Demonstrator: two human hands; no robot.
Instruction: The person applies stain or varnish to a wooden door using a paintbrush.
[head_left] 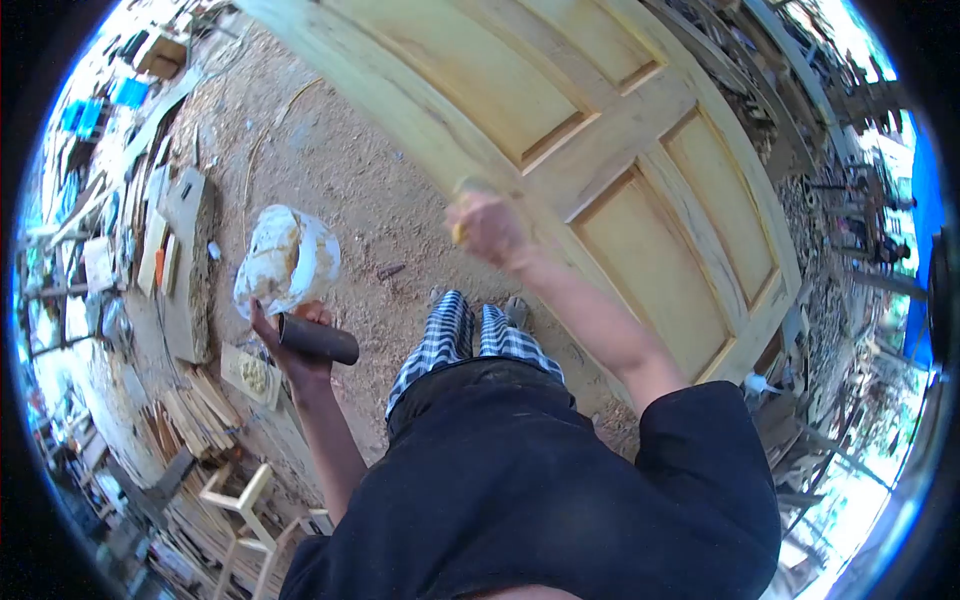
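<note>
A pale wooden panelled door (pixel 590 150) lies in front of me, reaching to the right. My right hand (pixel 488 228), smeared by motion, is closed on a small yellowish pad (pixel 460 232) at the door's near edge. My left hand (pixel 303 362) is out to the left, its fingers curled around a dark brown cylinder (pixel 322 340). Just beyond those fingers is a crumpled, translucent white plastic bag (pixel 285 255) with a whitish and tan look; the fingertips overlap its lower edge.
Dusty ground (pixel 350 190) runs between my feet and the door. On the left are a thick wooden plank (pixel 190 270), a board with a pale crumbly heap (pixel 255 375), stacked wood strips (pixel 198 412) and a light wooden frame (pixel 245 505). Timber scraps (pixel 800 150) lie beyond the door.
</note>
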